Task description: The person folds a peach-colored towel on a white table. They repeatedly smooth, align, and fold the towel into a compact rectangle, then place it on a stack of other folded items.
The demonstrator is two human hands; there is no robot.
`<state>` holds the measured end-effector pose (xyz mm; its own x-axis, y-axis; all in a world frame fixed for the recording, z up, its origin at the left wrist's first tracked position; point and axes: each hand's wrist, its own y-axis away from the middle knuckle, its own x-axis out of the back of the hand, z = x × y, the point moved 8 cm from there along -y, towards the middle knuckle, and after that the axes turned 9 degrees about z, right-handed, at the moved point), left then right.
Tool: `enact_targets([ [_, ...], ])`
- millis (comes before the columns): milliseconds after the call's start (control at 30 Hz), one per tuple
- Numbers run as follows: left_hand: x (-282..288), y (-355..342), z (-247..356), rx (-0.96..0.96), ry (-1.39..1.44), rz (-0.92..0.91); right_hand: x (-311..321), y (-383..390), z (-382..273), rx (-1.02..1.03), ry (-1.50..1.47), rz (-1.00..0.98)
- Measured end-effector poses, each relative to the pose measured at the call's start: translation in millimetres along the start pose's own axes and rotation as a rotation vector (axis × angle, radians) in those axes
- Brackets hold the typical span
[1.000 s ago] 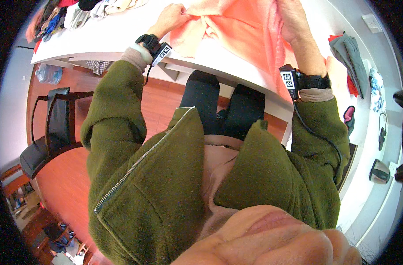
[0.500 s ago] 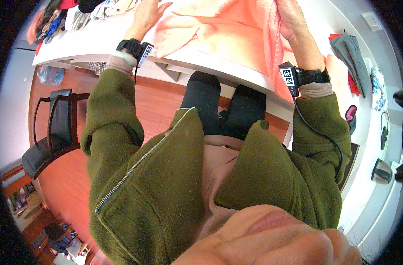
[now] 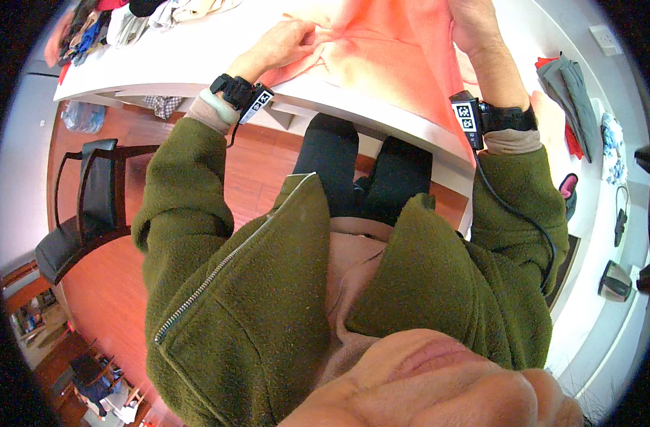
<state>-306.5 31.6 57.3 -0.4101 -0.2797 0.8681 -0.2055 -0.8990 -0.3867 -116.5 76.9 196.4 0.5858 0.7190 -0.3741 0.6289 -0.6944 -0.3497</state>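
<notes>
A soft coral-pink fleece cloth (image 3: 382, 60) lies spread over the white table, part of it cut off by the upper edge of the view. At its left side my left hand (image 3: 286, 44) is closed, with the fingertips pinching a fold. My right hand (image 3: 474, 25) is at the right side of the cloth, fingers curled against the raised edge and partly out of view. From there, a strip of the cloth hangs down over the table's front edge.
Piled clothes (image 3: 90, 35) lie at the table's far left. Folded grey trousers (image 3: 568, 103) and a floral cloth (image 3: 613, 149) rest at the right. A black chair (image 3: 97, 199) stands at left on the red-brown floor. A plastic bag (image 3: 81, 117) sits under the table.
My left hand has moved right and nearer, from beside the cloth onto its left part, and its fingers have closed there. The cloth's left edge has shifted right. My right hand has barely moved.
</notes>
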Motion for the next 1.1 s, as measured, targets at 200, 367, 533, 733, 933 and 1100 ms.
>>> enact_targets([
  [200,11.0,-32.5,40.8,0.142,0.466,0.073,16.8,0.9,13.2,-0.028,0.294,0.21],
  [367,31.8,-54.7,46.2,0.238,0.774,0.326,28.1,4.3,40.1,-0.143,0.621,0.132],
  [533,53.3,-69.0,63.6,0.153,0.817,0.229,1.7,11.3,65.3,-0.235,0.308,-0.095],
  [733,68.6,-21.9,55.6,0.282,0.47,0.342,29.4,-2.9,42.5,-0.098,-0.27,0.174],
  [933,19.9,-2.6,66.5,0.062,0.317,0.043,37.4,-7.0,38.0,-0.056,0.061,0.211],
  [1100,44.9,1.2,77.3,-0.123,-0.542,0.429,20.1,-0.5,31.8,-0.059,0.131,0.19],
])
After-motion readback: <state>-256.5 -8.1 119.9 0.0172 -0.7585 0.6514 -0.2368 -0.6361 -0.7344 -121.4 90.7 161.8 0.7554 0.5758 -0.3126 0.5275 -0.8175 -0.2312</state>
